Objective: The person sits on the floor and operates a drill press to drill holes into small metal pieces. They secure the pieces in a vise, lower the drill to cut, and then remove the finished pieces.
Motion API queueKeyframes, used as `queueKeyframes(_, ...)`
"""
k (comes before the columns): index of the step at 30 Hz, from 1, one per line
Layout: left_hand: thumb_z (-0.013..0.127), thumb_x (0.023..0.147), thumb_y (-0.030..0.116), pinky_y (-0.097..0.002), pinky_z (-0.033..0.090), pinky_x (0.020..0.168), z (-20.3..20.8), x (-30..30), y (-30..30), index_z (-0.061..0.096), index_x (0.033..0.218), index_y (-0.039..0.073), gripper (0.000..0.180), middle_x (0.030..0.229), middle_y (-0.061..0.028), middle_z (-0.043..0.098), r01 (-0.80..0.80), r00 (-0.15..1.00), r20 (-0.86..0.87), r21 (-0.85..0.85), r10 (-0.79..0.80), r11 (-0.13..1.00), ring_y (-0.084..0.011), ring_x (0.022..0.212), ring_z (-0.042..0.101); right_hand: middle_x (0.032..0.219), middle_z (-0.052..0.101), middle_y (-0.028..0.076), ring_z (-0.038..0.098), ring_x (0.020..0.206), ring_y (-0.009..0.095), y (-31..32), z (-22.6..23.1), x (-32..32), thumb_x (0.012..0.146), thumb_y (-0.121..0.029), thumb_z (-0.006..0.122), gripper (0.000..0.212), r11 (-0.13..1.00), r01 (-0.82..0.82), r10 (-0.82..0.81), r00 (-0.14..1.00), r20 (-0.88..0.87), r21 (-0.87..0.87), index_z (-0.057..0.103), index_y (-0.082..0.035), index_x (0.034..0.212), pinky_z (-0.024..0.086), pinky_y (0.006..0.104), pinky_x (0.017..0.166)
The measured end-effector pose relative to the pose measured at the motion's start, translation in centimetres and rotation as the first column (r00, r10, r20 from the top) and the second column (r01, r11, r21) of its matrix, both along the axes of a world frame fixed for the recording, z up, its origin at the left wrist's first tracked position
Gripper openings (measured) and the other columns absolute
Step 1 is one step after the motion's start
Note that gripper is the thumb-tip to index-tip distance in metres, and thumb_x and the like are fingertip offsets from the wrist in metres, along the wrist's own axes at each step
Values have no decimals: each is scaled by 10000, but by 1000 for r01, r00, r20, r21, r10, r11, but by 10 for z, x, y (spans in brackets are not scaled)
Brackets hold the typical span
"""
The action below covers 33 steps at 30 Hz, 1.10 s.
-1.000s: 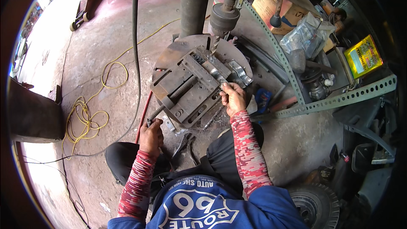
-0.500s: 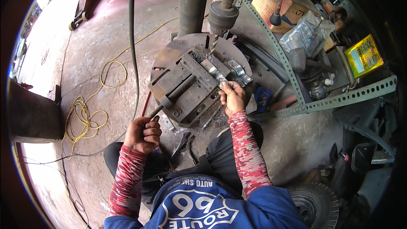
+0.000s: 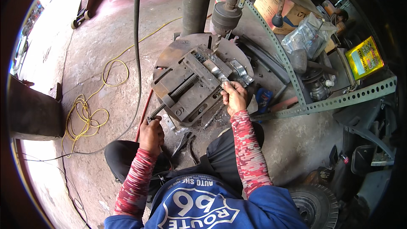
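Observation:
A drill press vise (image 3: pixel 198 85) rests on the round drill press table (image 3: pixel 169 56). My left hand (image 3: pixel 151 135) is closed around the outer end of the vise's threaded screw (image 3: pixel 183 90). Between the jaws sits a bent, shiny metal strip (image 3: pixel 215 70), and my right hand (image 3: pixel 235 96) pinches its near end. Just right of the vise lies a second bent metal bracket (image 3: pixel 241 72). Above the jaws hangs a drill bit (image 3: pixel 217 42) in the chuck (image 3: pixel 226 16); the bit's tip is close to the strip's far end.
Pliers (image 3: pixel 181 144) lie on the floor before my legs. A blue bottle (image 3: pixel 263 98) stands right of the table, beside a perforated metal frame (image 3: pixel 292 74). A black cable (image 3: pixel 137 38) hangs at the left. A yellow cord (image 3: pixel 85 121) lies coiled on the floor.
My left hand has turned at the screw's end, its wrist shifting right and its knuckles rolling over. My right hand keeps its pinch on the strip. The view has shifted slightly.

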<state>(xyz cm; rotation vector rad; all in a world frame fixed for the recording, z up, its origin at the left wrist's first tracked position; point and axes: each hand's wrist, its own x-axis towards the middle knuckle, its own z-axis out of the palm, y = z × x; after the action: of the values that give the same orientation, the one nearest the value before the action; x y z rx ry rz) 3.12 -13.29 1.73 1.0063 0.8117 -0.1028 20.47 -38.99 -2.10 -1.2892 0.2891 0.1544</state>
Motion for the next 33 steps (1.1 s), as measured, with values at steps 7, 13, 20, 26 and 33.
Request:
queueKeyframes(7,475,960,72,-222,353,527,-65,0,-11,538,1074,14,142,729,23,449,-239,926,377,540,21,807,-51,610,412,669,621,14,487,451,49,0,3,1,944,-215,713,174,1000,-18,18,1000,6,14,643,-56,932,363,204,391)
queueKeyframes(13,461,935,36,-256,365,567,-78,-1,-8,522,1117,-1,196,776,0,457,-253,906,419,648,-58,718,-80,649,405,689,624,30,484,447,57,2,6,0,950,-192,707,160,1000,0,0,1000,-5,12,636,-54,912,367,206,390)
queueKeyframes(20,491,960,48,-304,372,530,-68,3,-13,537,1102,-4,159,666,-48,471,-318,908,408,825,-101,466,-114,574,434,672,606,7,475,458,47,2,9,-3,943,-207,719,175,1000,-4,4,1000,18,-12,627,-63,905,363,205,395)
queueKeyframes(26,532,976,53,-326,376,524,-73,5,-9,545,1086,-2,124,642,-75,473,-329,909,400,859,-114,393,-144,547,433,692,607,2,480,467,45,-2,12,-5,934,-203,729,180,997,-75,75,997,7,-18,615,-63,946,359,203,397)
queueKeyframes(33,532,993,75,-340,386,523,-78,4,-5,545,1091,1,124,648,-104,526,-326,907,394,879,-145,348,-181,535,472,694,608,3,478,460,46,-1,14,-3,931,-183,727,165,995,-95,95,995,7,-33,611,-67,942,356,202,391)
